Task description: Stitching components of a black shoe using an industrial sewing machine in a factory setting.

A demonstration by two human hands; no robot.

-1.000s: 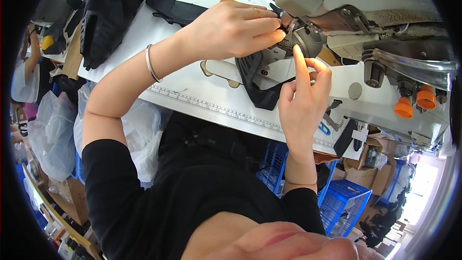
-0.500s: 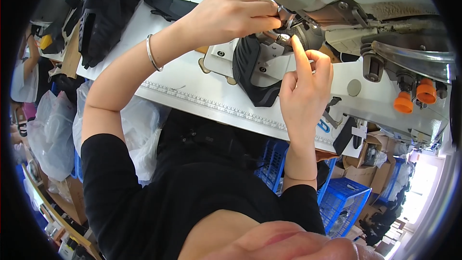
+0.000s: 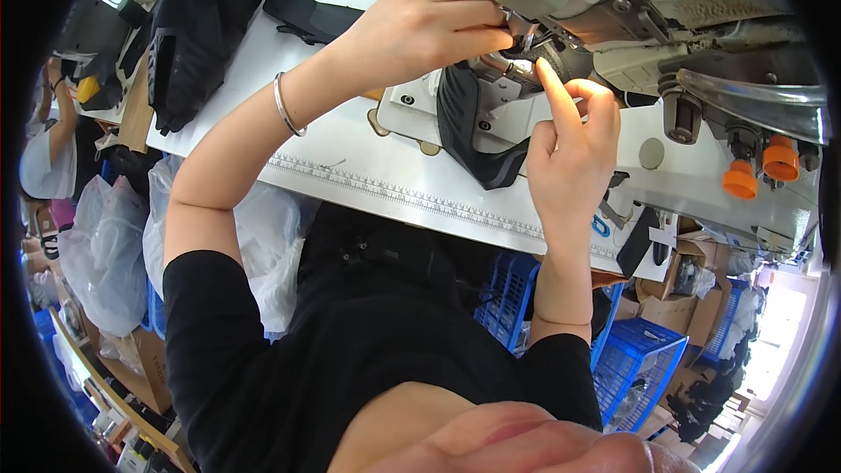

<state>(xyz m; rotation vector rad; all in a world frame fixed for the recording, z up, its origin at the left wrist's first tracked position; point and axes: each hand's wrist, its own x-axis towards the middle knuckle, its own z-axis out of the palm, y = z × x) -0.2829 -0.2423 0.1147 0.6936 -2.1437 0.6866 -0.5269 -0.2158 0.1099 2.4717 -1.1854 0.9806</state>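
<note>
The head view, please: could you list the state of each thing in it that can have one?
Left hand: fingers pinched on the black fabric piece at the needle.
Right hand: forefinger raised, pressing the fabric piece.
Black fabric piece: curved, draped over the machine bed.
Sewing machine: head above the fabric.
Bracelet: on the left wrist.

Crowded workshop around a white table (image 3: 263, 61)
Blue crates (image 3: 644, 359), cardboard boxes (image 3: 692, 267) and plastic bags (image 3: 105, 245) on the floor; daylight at right
</note>
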